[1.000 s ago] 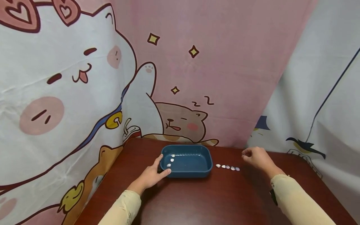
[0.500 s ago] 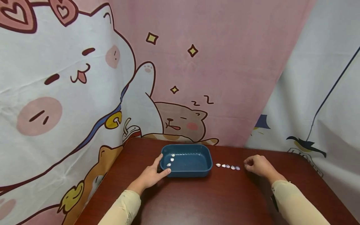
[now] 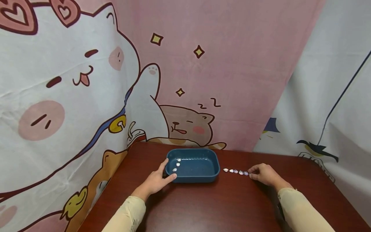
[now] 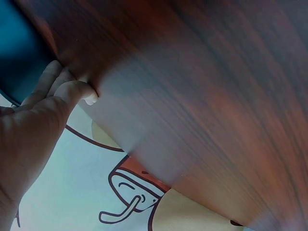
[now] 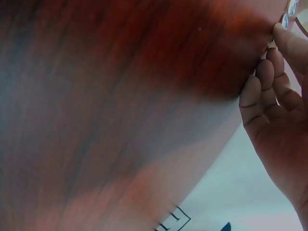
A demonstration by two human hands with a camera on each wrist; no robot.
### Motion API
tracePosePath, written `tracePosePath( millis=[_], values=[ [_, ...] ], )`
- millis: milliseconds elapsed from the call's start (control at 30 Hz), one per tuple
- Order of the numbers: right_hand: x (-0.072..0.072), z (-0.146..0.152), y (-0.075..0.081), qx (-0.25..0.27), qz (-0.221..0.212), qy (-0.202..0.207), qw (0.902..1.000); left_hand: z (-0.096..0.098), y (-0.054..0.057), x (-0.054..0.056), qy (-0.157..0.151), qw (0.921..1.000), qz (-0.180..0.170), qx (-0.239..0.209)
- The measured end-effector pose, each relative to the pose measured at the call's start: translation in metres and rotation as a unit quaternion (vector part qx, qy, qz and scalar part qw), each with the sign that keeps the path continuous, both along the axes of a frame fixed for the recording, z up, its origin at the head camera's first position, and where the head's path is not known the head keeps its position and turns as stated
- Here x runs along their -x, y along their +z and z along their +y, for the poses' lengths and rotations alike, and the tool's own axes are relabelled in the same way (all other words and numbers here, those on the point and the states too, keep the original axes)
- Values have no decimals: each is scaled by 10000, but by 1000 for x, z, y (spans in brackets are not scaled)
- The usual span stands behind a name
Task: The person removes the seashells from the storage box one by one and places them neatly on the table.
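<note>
The setting of a small shell [image 3: 250, 174] into line was judged to be in hand; it seemed pinched by the right hand's [image 3: 265, 174] fingertips, just beyond the row of shells [image 3: 235, 171], and careful release was called for. The blue tray [image 3: 197, 179] was braced by the spread left hand [image 3: 156, 182].

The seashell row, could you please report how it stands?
Left hand against left end of blue tray. Right hand apparently pinching seashell at right end of seashell row. Row right of tray. Nothing seen in the way.
</note>
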State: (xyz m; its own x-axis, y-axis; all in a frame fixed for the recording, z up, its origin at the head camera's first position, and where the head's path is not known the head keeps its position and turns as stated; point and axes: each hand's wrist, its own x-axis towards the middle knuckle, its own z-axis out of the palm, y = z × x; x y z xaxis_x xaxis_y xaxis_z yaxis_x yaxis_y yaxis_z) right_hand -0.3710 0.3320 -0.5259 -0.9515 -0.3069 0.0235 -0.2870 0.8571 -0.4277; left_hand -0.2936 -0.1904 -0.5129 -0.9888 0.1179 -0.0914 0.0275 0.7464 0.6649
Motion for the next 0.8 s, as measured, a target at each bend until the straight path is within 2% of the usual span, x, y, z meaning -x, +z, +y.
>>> tracePosePath(
  millis=[167, 467, 800],
  values=[
    [-3, 1, 1, 139, -216, -144, 9996, 0, 0, 0, 11, 10000, -14, -8],
    [-7, -1, 3, 261, -325, -33, 9991, 1, 0, 0, -6, 10000, -14, -28],
    [-4, 0, 3, 212, -384, -47, 9990, 1, 2, 0, -3, 10000, -7, -20]
  ],
)
